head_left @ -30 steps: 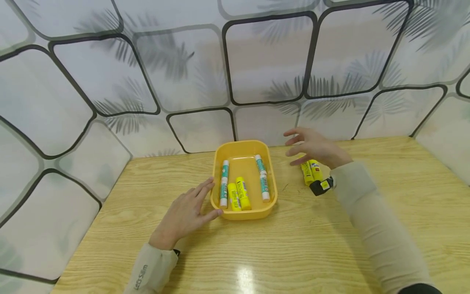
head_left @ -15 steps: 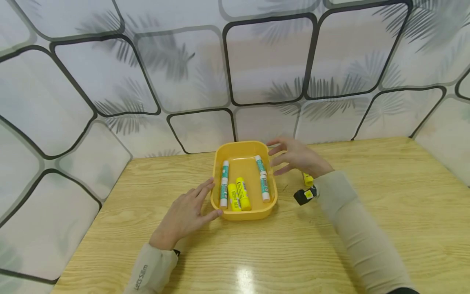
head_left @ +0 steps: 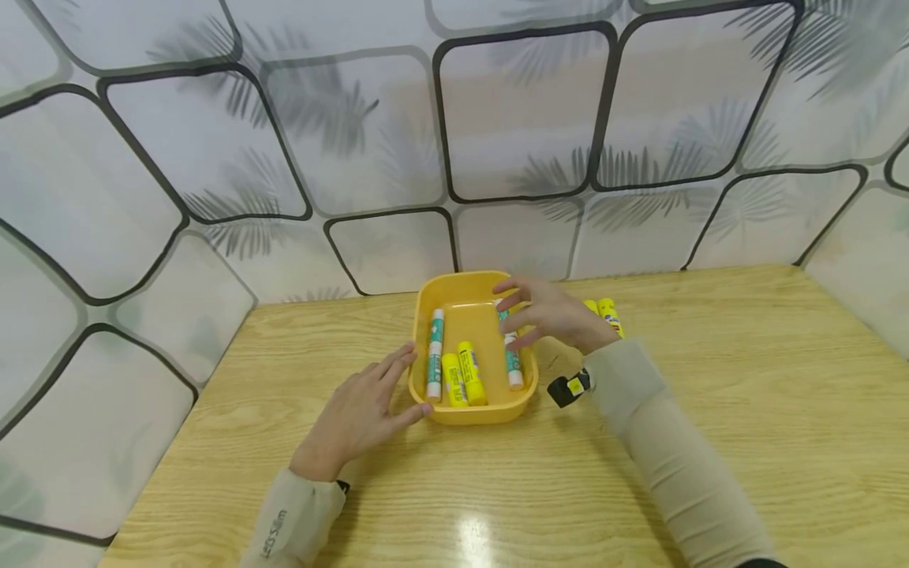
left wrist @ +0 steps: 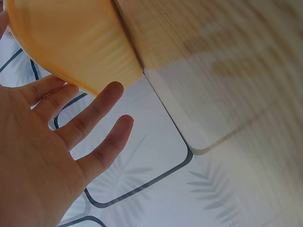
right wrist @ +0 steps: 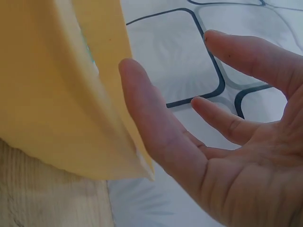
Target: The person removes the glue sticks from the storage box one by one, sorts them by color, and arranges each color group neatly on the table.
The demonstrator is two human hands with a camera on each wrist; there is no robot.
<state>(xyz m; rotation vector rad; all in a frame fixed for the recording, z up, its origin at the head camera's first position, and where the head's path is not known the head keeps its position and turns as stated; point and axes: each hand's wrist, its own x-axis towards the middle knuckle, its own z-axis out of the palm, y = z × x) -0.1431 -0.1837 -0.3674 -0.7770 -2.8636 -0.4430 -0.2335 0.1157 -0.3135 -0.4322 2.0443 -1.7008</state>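
A yellow plastic tray (head_left: 497, 413) stands on the wooden table, seen in all three views. My left hand (head_left: 358, 418) rests at its near left corner, fingers spread along the rim. Over the tray's right side hovers my right hand (head_left: 550, 315), its fingers parted with nothing between them. Inside the tray, a pair of white-and-teal glue sticks (head_left: 435, 355) lies end to end on the left. Another such pair (head_left: 513, 364) lies on the right, partly hidden by my right fingers. Two yellow glue sticks (head_left: 471, 374) lie side by side near the front.
Two more yellow glue sticks (head_left: 608, 314) lie on the table (head_left: 746, 379) right of the tray, partly behind my right wrist. A patterned cloth wall (head_left: 525, 237) rises directly behind the tray and along both sides of the table.
My right hand has moved left, from above the loose yellow glue sticks to over the tray's right side. My left hand and the tray have stayed in place.
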